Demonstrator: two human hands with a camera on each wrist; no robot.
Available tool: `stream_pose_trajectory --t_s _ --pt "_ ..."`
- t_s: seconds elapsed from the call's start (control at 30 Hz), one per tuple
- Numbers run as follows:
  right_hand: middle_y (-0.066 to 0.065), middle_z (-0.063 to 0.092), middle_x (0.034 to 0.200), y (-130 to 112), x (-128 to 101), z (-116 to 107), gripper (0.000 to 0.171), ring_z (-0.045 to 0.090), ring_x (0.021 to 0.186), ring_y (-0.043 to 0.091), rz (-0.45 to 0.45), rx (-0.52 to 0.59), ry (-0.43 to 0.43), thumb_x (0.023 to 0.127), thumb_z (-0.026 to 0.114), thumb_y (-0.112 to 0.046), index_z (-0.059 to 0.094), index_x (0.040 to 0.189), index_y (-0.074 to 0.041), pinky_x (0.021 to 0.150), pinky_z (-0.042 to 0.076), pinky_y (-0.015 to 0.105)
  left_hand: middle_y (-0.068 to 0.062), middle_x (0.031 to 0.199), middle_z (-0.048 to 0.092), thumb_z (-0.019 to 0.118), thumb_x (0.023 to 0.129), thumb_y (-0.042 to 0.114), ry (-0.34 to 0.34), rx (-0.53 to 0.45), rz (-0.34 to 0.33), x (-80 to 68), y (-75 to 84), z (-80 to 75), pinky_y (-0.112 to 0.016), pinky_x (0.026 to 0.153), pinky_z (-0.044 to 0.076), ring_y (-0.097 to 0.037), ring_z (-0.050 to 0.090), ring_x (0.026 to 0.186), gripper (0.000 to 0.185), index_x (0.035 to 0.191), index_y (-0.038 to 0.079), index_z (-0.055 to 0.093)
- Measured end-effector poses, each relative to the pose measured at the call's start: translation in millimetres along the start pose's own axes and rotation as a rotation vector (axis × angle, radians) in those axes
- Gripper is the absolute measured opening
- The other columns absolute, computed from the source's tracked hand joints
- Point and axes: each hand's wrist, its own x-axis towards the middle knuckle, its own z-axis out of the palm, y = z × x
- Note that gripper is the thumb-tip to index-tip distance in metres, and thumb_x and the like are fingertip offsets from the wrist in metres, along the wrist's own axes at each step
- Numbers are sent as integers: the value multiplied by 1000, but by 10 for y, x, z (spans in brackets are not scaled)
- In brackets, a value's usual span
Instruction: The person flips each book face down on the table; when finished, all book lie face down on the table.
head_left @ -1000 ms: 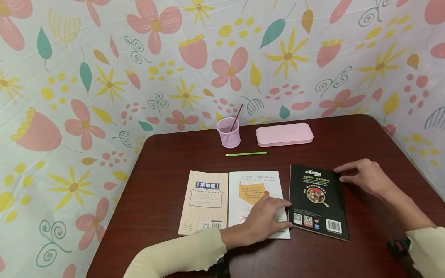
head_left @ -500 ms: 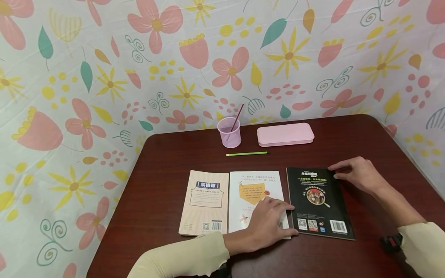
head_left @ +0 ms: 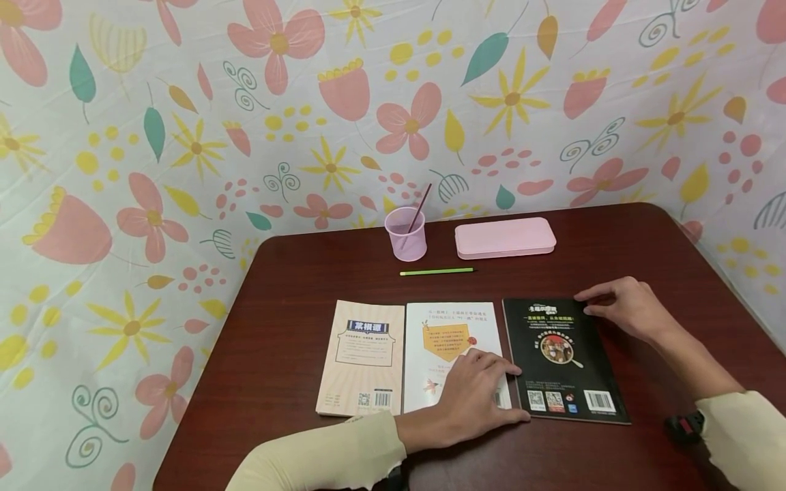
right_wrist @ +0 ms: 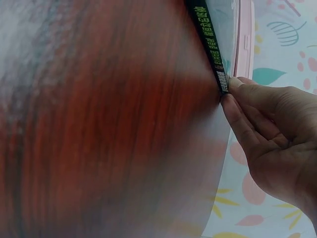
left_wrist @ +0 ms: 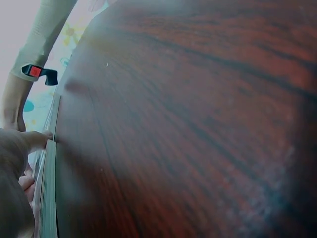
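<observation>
Lying flat along the near half of the dark wooden table [head_left: 295, 273] are three books in a row. Furthest left is the beige book [head_left: 362, 358], untouched, its right edge just beside the white book [head_left: 451, 334] in the middle. The left hand [head_left: 475, 399] rests palm down on the lower right part of that white book, fingers fairly straight and spread, their tips reaching the seam where it meets the black book [head_left: 561, 358]. It grips nothing. In the left wrist view a fingertip [left_wrist: 39, 140] presses against the stacked page edges of a book lying flat on the wood.

The black book lies next to the white one, their long edges touching or nearly so; it sits almost square, its lower end swung slightly to the right. The right hand [head_left: 623, 307] is at its far right corner, fingers bent, the tips set against the book's edge. The right wrist view shows thumb and forefinger meeting at the corner of the spine [right_wrist: 213, 47], in a light pinch.

Behind the books, a green pencil [head_left: 436, 271] lies crosswise. Further back stand a pink cup [head_left: 405, 235] with a thin stick leaning in it and, to its right, a closed pink case [head_left: 505, 237]. Floral cloth [head_left: 184, 123] hangs behind the table.
</observation>
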Motion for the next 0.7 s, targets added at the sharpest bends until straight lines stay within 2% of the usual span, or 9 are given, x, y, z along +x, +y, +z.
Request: stream_pose_trajectory --t_s 0.53,0.7 --pt "34 72 113 -42 10 15 19 72 89 34 -7 -1 0 88 85 -3 83 107 -1 64 53 29 19 118 64 84 77 73 -38 -22 17 35 -28 -13 -19 107 38 -3 51 112 64 124 32 68" --pt "34 72 113 -48 7 23 20 72 89 34 -4 13 -8 89 84 -3 82 108 0 63 53 27 20 115 63 83 77 74 -55 -13 27 49 -33 -28 -18 104 38 -3 50 110 64 123 32 68"
